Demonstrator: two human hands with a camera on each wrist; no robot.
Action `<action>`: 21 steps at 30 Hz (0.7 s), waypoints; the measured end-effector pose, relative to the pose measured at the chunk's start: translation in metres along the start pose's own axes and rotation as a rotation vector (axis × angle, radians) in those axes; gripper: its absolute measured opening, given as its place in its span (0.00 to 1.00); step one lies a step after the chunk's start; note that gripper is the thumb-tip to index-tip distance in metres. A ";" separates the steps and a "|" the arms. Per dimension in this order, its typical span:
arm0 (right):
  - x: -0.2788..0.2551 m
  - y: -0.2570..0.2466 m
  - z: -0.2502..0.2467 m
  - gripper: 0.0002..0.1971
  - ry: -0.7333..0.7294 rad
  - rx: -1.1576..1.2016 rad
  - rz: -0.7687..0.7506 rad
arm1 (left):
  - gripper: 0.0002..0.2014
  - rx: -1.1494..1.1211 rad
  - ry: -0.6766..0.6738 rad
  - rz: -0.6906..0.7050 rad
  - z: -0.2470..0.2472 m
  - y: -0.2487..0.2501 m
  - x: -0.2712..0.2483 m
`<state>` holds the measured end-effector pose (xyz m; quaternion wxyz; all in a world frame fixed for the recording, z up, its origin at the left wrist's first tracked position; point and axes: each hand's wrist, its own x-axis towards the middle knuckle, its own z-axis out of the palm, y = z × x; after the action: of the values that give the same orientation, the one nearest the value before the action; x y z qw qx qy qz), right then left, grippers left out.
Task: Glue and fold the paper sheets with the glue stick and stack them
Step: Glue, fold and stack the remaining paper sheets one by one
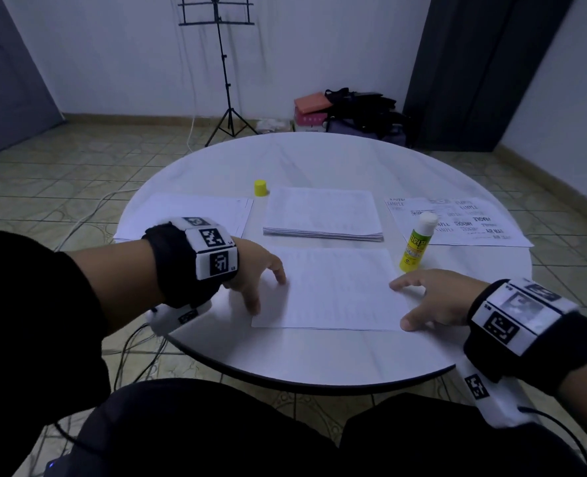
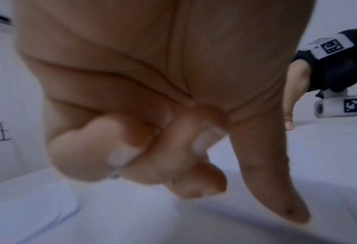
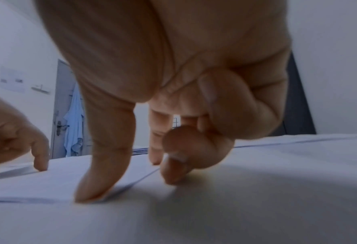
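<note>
A white folded sheet (image 1: 329, 290) lies flat on the round table (image 1: 319, 356) in front of me. My left hand (image 1: 268, 294) rests at its left edge, thumb and a fingertip touching the paper. My right hand (image 1: 400, 304) is at the right edge; in the right wrist view its thumb (image 3: 89, 189) presses the sheet's near corner (image 3: 47, 181) and a fingertip touches the edge, the other fingers curled. The glue stick (image 1: 415, 242), yellow and uncapped, stands upright just beyond my right hand. Its yellow cap (image 1: 260, 187) sits farther back. A stack of folded sheets (image 1: 323, 215) lies behind the sheet.
Flat white sheets (image 1: 188, 215) lie at the table's left. A printed sheet (image 1: 457, 222) lies at the right, behind the glue stick. On the floor beyond the table stand a music stand (image 1: 228, 80) and bags (image 1: 360, 111). Cables hang off the near left edge.
</note>
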<state>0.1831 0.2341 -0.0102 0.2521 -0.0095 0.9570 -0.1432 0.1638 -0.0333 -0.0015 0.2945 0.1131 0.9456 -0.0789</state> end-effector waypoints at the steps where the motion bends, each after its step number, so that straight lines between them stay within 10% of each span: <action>1: 0.002 0.000 -0.001 0.34 -0.003 -0.005 -0.002 | 0.31 0.070 0.017 0.008 -0.007 0.007 0.002; 10: 0.012 0.000 -0.005 0.34 -0.006 -0.067 -0.024 | 0.56 0.009 0.123 0.215 -0.016 0.111 0.053; 21: 0.021 0.013 -0.003 0.33 -0.052 -0.067 -0.125 | 0.63 0.075 0.085 0.060 0.011 -0.004 0.023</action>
<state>0.1637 0.2457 -0.0211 0.2672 -0.0812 0.9519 -0.1262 0.1504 -0.0358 -0.0236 0.2517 0.1555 0.9499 -0.1005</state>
